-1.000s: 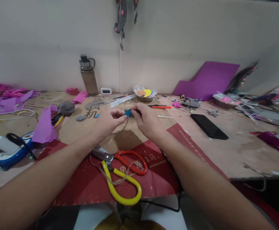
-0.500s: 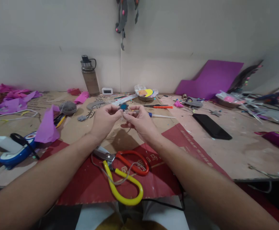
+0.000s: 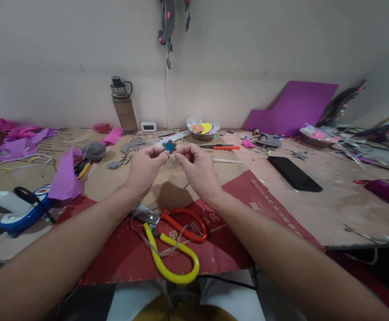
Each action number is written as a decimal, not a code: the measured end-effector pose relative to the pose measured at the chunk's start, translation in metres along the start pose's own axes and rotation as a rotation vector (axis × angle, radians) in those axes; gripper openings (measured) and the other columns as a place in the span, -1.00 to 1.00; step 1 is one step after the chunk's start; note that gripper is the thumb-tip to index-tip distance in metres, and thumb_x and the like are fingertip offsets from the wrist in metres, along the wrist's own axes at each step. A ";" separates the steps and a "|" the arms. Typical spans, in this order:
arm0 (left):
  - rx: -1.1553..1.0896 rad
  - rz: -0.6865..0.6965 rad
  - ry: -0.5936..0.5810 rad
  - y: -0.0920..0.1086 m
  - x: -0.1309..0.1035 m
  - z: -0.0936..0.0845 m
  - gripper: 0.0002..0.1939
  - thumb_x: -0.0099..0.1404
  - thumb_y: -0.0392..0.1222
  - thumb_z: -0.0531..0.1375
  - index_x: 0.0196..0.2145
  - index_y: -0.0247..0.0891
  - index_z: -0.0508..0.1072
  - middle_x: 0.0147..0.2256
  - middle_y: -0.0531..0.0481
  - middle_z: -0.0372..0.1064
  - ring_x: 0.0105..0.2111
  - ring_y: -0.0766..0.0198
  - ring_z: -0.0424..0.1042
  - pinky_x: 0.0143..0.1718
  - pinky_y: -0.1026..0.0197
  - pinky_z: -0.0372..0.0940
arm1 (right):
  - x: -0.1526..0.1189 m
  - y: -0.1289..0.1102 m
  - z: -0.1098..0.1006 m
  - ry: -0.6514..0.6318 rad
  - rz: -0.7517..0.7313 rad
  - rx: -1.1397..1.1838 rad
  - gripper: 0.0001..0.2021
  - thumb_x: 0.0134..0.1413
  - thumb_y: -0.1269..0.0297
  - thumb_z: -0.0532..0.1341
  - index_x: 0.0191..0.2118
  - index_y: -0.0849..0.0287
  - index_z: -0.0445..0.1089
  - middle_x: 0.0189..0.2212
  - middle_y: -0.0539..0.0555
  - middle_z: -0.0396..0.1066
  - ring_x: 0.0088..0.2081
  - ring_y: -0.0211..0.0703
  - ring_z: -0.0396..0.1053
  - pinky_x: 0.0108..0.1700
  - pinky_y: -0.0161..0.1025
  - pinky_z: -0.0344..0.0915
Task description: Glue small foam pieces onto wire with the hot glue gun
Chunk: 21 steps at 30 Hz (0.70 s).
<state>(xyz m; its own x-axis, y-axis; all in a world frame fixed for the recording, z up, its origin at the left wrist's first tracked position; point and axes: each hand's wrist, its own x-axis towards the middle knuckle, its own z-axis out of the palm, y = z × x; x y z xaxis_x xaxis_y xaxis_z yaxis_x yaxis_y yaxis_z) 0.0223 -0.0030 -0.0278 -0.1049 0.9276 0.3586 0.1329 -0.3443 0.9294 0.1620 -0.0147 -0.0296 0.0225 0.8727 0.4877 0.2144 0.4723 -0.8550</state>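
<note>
Between the thumb and fingers of my left hand (image 3: pixel 143 169) is a small grey flower-shaped piece (image 3: pixel 170 146) with a blue centre. Just to its right, my right hand (image 3: pixel 199 171) is closed in a pinch, its thumb tip close to the flower; whatever it pinches is too small to make out. Below both hands lie scissors (image 3: pixel 178 280) with one yellow and one red handle, on red-printed cardboard (image 3: pixel 228 254). A thin grey string (image 3: pixel 163 254) loops over the scissor handles.
A grey yarn ball (image 3: pixel 94 150), a blue glue gun-like tool (image 3: pixel 23 219) and purple felt scraps (image 3: pixel 66 176) lie leftward. Behind stand a bottle (image 3: pixel 125 109), a small white clock (image 3: pixel 148 127) and a filled bowl (image 3: pixel 209 136). A black phone (image 3: pixel 294 174) rests to the right.
The flower piece now faces me more fully in my left hand. My right hand's fingers have curled in, and its wrist has turned slightly. The scissors stay put.
</note>
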 end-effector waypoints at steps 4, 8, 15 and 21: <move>-0.010 0.002 -0.002 0.000 -0.001 0.000 -0.85 0.05 -0.17 0.29 -0.51 -0.30 0.44 -0.52 0.07 0.33 -0.49 0.38 0.22 -0.40 0.28 0.11 | 0.001 0.000 0.001 0.012 0.016 -0.006 -0.90 0.06 0.28 0.21 -0.40 0.20 0.36 -0.52 -0.08 0.25 -0.48 -0.33 0.11 -0.39 -0.30 0.08; -0.008 0.004 -0.022 0.002 -0.002 0.000 -0.86 0.07 -0.18 0.27 -0.51 -0.30 0.43 -0.52 0.08 0.32 -0.49 0.38 0.22 -0.40 0.28 0.11 | 0.002 0.000 0.000 0.017 0.040 -0.015 -0.89 0.05 0.27 0.21 -0.41 0.20 0.36 -0.54 -0.08 0.25 -0.50 -0.33 0.10 -0.41 -0.31 0.06; -0.031 -0.010 -0.061 0.000 -0.001 0.001 -0.86 0.09 -0.18 0.26 -0.51 -0.30 0.42 -0.53 0.09 0.31 -0.50 0.38 0.22 -0.39 0.27 0.11 | 0.003 0.004 0.000 0.036 0.029 -0.040 -0.88 0.06 0.27 0.21 -0.41 0.21 0.36 -0.58 -0.11 0.18 -0.52 -0.34 0.07 -0.42 -0.31 0.05; -0.108 -0.038 -0.120 -0.005 0.000 0.001 -0.84 0.08 -0.16 0.28 -0.52 -0.29 0.42 -0.55 0.09 0.30 -0.50 0.37 0.23 -0.39 0.26 0.13 | 0.004 0.007 0.000 0.056 0.006 -0.076 -0.87 0.05 0.27 0.22 -0.44 0.19 0.32 -0.59 -0.11 0.16 -0.51 -0.34 0.07 -0.41 -0.31 0.04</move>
<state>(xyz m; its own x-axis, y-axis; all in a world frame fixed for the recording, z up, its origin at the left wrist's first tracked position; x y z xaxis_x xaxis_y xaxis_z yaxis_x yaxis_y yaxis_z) 0.0224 -0.0008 -0.0328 0.0119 0.9488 0.3157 0.0234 -0.3159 0.9485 0.1636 -0.0080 -0.0337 0.0778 0.8664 0.4933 0.2876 0.4543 -0.8432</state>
